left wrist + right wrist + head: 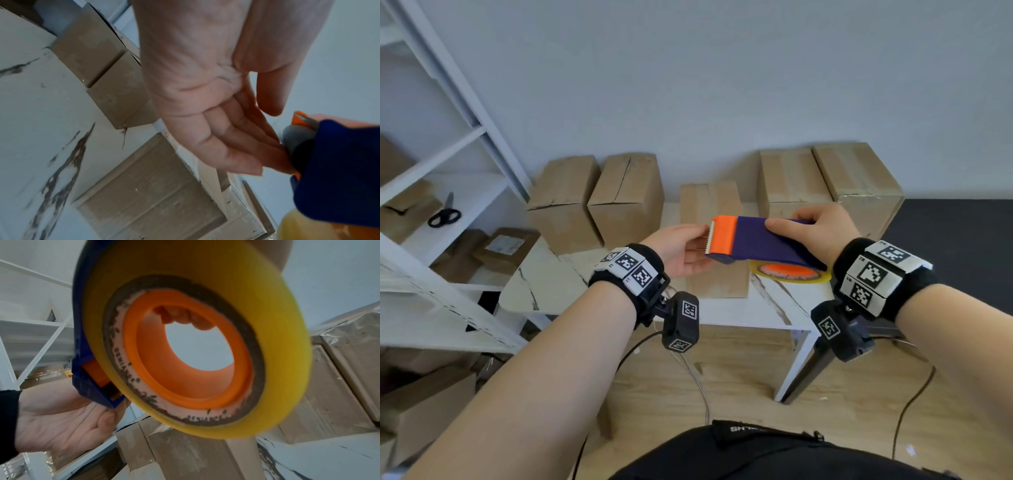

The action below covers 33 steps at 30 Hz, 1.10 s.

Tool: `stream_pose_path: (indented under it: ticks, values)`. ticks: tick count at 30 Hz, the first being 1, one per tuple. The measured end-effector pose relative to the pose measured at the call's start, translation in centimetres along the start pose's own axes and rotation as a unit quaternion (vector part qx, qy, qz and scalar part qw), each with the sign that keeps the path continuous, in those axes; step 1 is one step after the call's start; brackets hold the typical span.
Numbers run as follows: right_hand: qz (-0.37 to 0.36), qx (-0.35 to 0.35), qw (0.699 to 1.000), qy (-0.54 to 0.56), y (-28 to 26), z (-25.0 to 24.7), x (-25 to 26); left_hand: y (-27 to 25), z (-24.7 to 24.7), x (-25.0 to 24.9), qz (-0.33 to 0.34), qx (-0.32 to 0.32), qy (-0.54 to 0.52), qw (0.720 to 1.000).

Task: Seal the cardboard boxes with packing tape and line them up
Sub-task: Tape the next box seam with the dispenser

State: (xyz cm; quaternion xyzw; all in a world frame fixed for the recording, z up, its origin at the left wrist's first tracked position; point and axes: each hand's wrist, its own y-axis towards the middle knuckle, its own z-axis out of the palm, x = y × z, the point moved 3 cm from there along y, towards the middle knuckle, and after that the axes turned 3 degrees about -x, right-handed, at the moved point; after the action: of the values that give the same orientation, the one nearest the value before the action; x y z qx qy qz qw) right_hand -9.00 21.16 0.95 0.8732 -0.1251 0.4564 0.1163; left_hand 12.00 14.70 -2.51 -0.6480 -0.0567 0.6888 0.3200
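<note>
My right hand [811, 222] grips a purple tape dispenser [763, 240] with an orange cutter head, held level above the table. A yellow tape roll [791, 272] on an orange hub hangs under it and fills the right wrist view [277, 353]. My left hand [698, 246] has straight fingers [267, 162] touching the dispenser's cutter end [339, 162], thumb apart. A cardboard box [709, 202] lies on the table right beneath the dispenser. Two boxes [626, 198] stand at the back left and two taped ones [791, 185] at the back right.
The white marble-patterned table [544, 281] stands against the wall. A white shelf unit [458, 192] at the left holds black scissors [445, 214] and cardboard packages. A dark surface [955, 222] adjoins the table on the right. Cables run across the wooden floor [722, 370].
</note>
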Motion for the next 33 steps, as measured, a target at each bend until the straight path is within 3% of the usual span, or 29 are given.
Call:
stream_pose_path:
  ticks: [12,25,33]
  values:
    - [0.0,0.019,1.0,-0.002,0.5,1.0,0.1,-0.6,-1.2,0.5,0.013,-0.01,-0.017,1.0]
    - [-0.014,0.062,0.994,-0.089,0.1,2.2,-0.4,0.7,-0.4,1.1,0.056,-0.143,0.102,0.983]
    - [-0.001,0.058,0.99,-0.13,0.9,0.1,-2.3,1.2,-4.6,-0.5,0.038,-0.265,0.103,0.958]
